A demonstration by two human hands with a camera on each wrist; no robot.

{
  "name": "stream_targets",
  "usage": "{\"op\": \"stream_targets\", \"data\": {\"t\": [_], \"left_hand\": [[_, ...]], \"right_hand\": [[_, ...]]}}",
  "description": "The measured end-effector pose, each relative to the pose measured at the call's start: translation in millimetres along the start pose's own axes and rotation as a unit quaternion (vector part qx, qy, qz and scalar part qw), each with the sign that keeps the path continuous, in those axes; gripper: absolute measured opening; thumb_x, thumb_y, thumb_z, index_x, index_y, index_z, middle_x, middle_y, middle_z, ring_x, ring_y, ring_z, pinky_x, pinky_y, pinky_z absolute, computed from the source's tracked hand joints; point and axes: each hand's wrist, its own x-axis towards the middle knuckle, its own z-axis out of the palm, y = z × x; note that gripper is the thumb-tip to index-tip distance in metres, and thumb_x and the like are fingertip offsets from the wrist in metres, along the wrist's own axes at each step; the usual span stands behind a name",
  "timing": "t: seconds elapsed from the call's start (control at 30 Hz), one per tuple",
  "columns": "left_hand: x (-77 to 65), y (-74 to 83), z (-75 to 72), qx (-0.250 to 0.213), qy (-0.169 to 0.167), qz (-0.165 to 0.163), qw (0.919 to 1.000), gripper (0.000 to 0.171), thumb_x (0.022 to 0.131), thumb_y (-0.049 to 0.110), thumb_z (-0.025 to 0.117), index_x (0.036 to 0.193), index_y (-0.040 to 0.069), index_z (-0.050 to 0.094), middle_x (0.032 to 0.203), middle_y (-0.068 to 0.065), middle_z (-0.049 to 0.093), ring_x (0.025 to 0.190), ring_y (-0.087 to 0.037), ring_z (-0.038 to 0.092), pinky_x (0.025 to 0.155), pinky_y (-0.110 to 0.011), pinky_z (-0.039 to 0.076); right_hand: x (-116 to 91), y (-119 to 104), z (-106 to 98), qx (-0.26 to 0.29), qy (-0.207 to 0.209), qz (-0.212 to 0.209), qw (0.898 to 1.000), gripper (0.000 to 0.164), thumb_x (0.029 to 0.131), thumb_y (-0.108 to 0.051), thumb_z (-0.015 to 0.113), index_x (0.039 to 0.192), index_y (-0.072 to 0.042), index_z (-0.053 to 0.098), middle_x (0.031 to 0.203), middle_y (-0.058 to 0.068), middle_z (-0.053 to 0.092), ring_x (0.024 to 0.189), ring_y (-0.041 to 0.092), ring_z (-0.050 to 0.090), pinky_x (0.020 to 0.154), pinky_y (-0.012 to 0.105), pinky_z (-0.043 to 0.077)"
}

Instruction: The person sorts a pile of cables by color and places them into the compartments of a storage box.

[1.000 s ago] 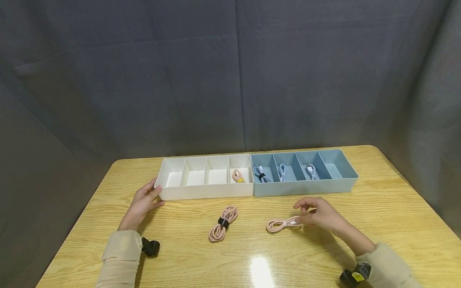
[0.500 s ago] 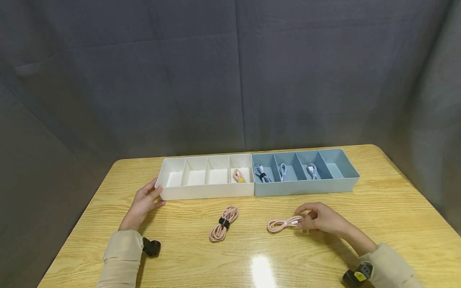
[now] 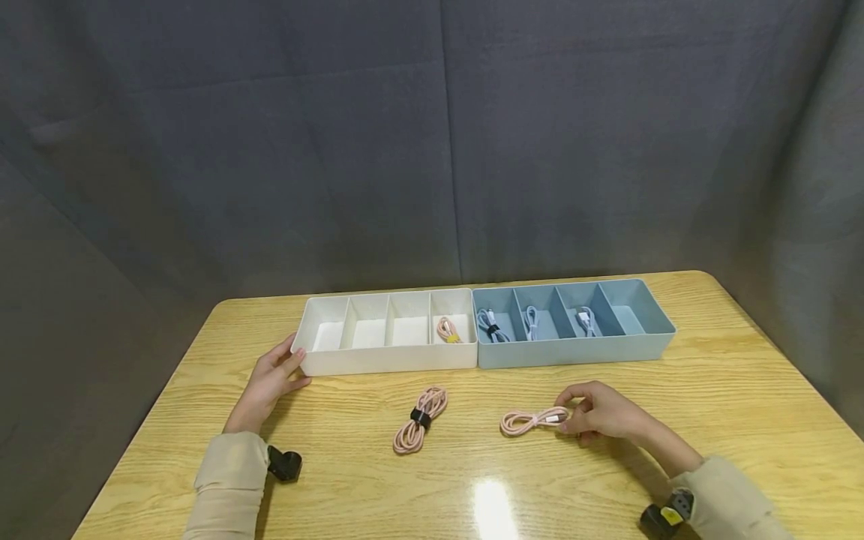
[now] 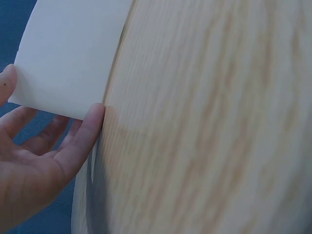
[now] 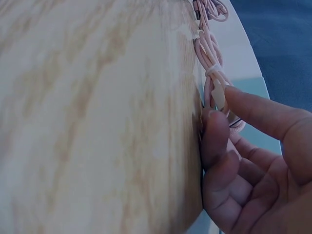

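Here, a person's two bare hands work at a wooden counter (image 3: 337, 480) in front of a dark cloth (image 3: 337, 165). The right hand (image 3: 601, 412) pinches one end of a pink cable (image 3: 535, 418), beside its pale plug (image 3: 553, 419), thumb and fingers brought close together. The cable lies near right of centre, coiled in loops and tied in the middle, probably so it can be handled as one neat bundle; whether the pinched end is off the counter, I cannot tell. The left hand (image 3: 268, 382) rests against the left end of a white tray (image 3: 385, 361), its fingers spread around the near corner, seemingly to steady it.

A blue tray (image 3: 574, 352) stands to the right, the two end to end in one row on the far side, likely leaving the near counter as working room. The white tray's rightmost compartment holds a yellow-tied pink cable (image 3: 445, 328). Blue cables (image 3: 531, 322) sit singly in the blue tray's three left compartments, so colour appears to govern the sorting. Left of the pinched cable, well apart, a black-strapped pink cable (image 3: 421, 418) lies slantwise on the counter, untouched.
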Motion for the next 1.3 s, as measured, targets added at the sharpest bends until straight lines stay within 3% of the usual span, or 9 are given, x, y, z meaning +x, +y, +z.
{"op": "stream_targets", "data": {"t": [0.27,0.6,0.8,1.0,1.3], "left_hand": [[-0.1,-0.4,-0.9,-0.001,-0.004,0.002,1.0,0.057,0.098,0.024,0.043,0.146,0.01,0.017,0.142,-0.021,0.026,0.113,-0.031,0.04,0.084,-0.032,0.051],[-0.6,0.1,-0.8,-0.007,-0.005,-0.006,0.9999,0.057,0.098,0.024,0.043,0.146,0.01,0.016,0.141,-0.021,0.027,0.113,-0.031,0.041,0.083,-0.031,0.051],[-1.1,0.4,-1.2,-0.008,-0.007,-0.005,0.9999,0.058,0.098,0.025,0.043,0.147,0.01,0.016,0.141,-0.021,0.026,0.113,-0.031,0.04,0.084,-0.031,0.051],[-1.0,0.1,-1.3,-0.007,-0.007,-0.007,0.9999,0.058,0.098,0.025,0.042,0.147,0.011,0.016,0.142,-0.021,0.026,0.113,-0.031,0.041,0.084,-0.032,0.051],[-0.8,0.3,-0.4,-0.004,-0.007,-0.006,0.9999,0.058,0.097,0.026,0.043,0.147,0.011,0.016,0.142,-0.021,0.026,0.113,-0.031,0.041,0.084,-0.032,0.051]], "right_hand": [[-0.6,-0.7,-2.2,0.025,-0.015,-0.001,1.0,0.02,0.081,-0.004,0.066,0.093,0.009,0.056,0.064,0.011,0.061,0.052,0.016,0.057,0.048,0.027,0.051],[0.3,0.3,-9.4,0.013,-0.003,-0.034,0.999,0.02,0.084,-0.008,0.063,0.092,0.01,0.057,0.068,0.017,0.064,0.055,0.021,0.061,0.045,0.023,0.046],[0.3,-1.9,-10.7,0.014,0.003,-0.051,0.999,0.016,0.084,-0.005,0.062,0.09,0.009,0.056,0.067,0.019,0.063,0.052,0.016,0.056,0.043,0.024,0.043],[-1.5,-7.3,-10.8,0.02,0.013,-0.066,0.998,0.014,0.083,-0.001,0.061,0.09,0.009,0.055,0.061,0.015,0.059,0.05,0.012,0.049,0.041,0.025,0.04],[-1.6,-17.9,-9.6,0.017,0.048,-0.061,0.997,0.016,0.084,-0.004,0.061,0.093,0.008,0.055,0.062,0.007,0.056,0.053,0.016,0.05,0.045,0.029,0.043]]}}
